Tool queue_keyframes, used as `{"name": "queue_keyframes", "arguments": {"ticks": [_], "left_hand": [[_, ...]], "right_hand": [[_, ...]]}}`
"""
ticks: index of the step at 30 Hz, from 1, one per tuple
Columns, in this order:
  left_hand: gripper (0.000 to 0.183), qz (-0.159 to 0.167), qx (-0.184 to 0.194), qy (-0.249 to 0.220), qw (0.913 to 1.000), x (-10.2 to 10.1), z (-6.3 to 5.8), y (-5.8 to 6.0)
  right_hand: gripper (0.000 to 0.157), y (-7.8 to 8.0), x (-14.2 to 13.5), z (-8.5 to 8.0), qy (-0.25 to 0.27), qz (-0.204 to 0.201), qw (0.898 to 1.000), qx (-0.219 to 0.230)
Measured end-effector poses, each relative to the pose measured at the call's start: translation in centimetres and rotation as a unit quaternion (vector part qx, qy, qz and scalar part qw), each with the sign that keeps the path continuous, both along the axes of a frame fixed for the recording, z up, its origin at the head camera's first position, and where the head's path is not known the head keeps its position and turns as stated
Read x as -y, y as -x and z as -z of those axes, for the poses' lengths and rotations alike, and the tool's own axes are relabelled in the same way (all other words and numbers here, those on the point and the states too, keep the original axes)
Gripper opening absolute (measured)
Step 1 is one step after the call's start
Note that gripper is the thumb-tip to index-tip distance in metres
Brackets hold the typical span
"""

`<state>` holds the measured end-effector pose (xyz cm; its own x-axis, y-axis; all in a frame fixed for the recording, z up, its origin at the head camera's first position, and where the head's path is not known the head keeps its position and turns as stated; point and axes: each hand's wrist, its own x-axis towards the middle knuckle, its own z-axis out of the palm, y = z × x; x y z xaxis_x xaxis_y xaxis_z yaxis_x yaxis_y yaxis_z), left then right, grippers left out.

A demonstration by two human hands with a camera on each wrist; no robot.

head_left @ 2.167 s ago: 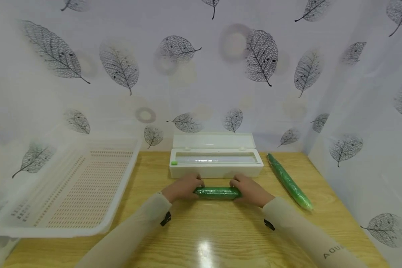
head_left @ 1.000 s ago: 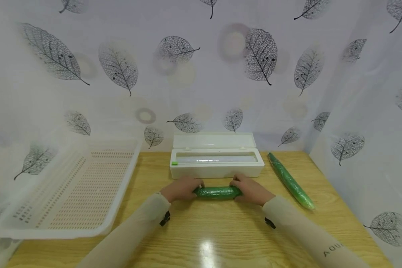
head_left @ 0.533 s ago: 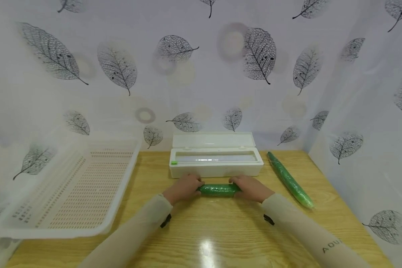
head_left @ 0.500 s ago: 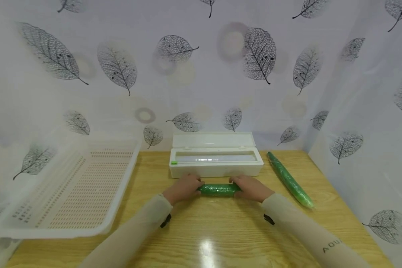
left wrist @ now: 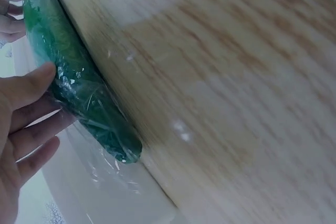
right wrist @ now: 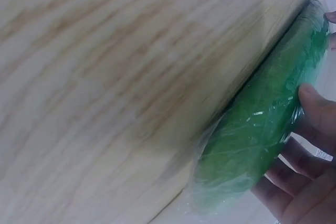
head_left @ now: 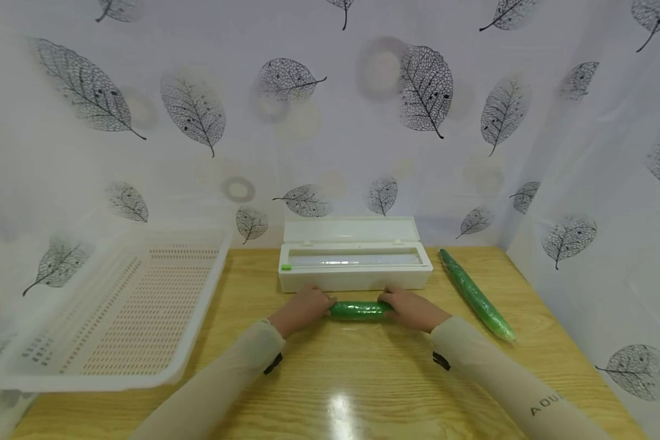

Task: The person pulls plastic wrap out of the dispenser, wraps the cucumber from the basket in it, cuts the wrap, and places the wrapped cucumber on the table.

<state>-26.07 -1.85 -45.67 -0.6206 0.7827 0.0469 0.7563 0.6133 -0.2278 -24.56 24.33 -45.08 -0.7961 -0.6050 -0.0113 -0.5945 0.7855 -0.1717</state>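
A cucumber [head_left: 359,310] in clear cling film lies crosswise on the wooden table, just in front of a white box. My left hand [head_left: 301,311] holds it toward its left end; in the left wrist view the thumb is on the near side and the fingers are behind. My right hand [head_left: 415,310] grips it the same way toward the right end. Loose cling film [right wrist: 210,195] sticks out past the cucumber's end in the right wrist view. The head view hides both tips behind my hands.
The white cling film dispenser [head_left: 357,281] stands at the back with its lid up and a roll inside. Another film-wrapped cucumber [head_left: 475,296] lies slantwise at the right. A white perforated basket [head_left: 189,339] stands at the left. A leaf-patterned curtain [head_left: 341,153] hangs behind.
The cucumber and both hands have shifted slightly away from me, toward the dispenser. My left hand has also moved a little right. The other cucumber and the basket stay put.
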Motion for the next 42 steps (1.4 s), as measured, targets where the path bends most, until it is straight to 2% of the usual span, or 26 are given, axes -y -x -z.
{"name": "queue_keyframes", "arguments": {"ticks": [3, 6, 10, 13, 15, 19, 23, 25, 27, 32, 34, 38, 42], "left_hand": [[0.019, 0.000, -0.007, -0.006, 1.0000, -0.1, -0.2, -0.2], [0.018, -0.007, -0.006, -0.011, 0.9999, -0.1, -0.4, -0.3], [0.015, -0.006, 0.017, -0.046, 0.9988, 0.0, -0.5, -0.3], [0.015, 0.000, 0.037, -0.078, 0.9963, 0.2, -0.4, -0.2], [0.016, 0.001, 0.046, -0.088, 0.9951, 0.2, -0.3, -0.2], [0.017, -0.008, 0.053, -0.074, 0.9958, 0.2, -0.1, -0.2], [0.016, -0.015, 0.061, -0.065, 0.9959, 0.1, -0.2, -0.2], [0.016, -0.015, 0.064, -0.067, 0.9956, 0.1, -0.1, -0.1], [0.017, -0.015, 0.070, -0.070, 0.9949, 0.1, -0.1, 0.0], [0.021, -0.015, 0.098, -0.080, 0.9918, 0.2, 0.2, 0.5], [0.024, -0.019, 0.113, -0.081, 0.9900, 0.3, 0.3, 0.6], [0.041, -0.035, 0.143, -0.079, 0.9860, 0.6, 0.6, 0.8], [0.055, -0.051, 0.152, -0.078, 0.9839, 0.8, 0.8, 0.8]], "right_hand": [[0.029, 0.0, 0.1, -0.1, -0.006, -0.005, 1.000, -0.022], [0.043, -0.1, 0.3, -0.1, -0.004, 0.009, 1.000, -0.022], [0.053, -0.1, 0.5, 0.2, -0.004, 0.016, 0.999, -0.032], [0.044, 0.0, 0.5, 0.4, -0.004, 0.012, 0.999, -0.039], [0.039, 0.1, 0.4, 0.3, 0.005, 0.019, 1.000, -0.022], [0.030, 0.1, 0.0, -0.1, 0.027, 0.027, 0.999, 0.032], [0.026, 0.2, -0.3, -0.3, 0.020, 0.018, 0.998, 0.053], [0.026, 0.2, -0.3, -0.3, 0.015, 0.020, 0.999, 0.048], [0.033, 0.2, -0.2, -0.3, 0.009, 0.022, 0.999, 0.035], [0.049, 0.0, 0.0, 0.0, -0.012, -0.004, 1.000, -0.027], [0.047, 0.0, 0.1, 0.1, -0.018, -0.012, 0.999, -0.044], [0.041, 0.1, 0.2, 0.1, -0.018, -0.007, 0.999, -0.041], [0.040, 0.3, 0.1, 0.0, -0.019, 0.009, 1.000, -0.010]]}}
